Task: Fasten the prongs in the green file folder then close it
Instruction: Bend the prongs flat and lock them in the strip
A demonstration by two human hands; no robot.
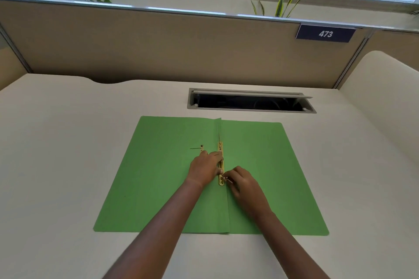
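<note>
On the worktop [68,142] your green file folder [158,188] lies open; your left hand [205,169] presses flat on its brass fastener strip [220,147] while your right hand [240,180] pinches a prong [227,180].

The hands [224,172] cover the middle of the brass fastener strip [220,147]; its near prong is too small to tell.

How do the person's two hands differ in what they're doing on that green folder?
The left hand lies flat, palm down, pressing the brass fastener strip; the right hand is curled, fingers pinching a thin prong at the strip's near end. The left reaches farther up the strip, the right sits nearer. Both rest on the open green folder.
</note>
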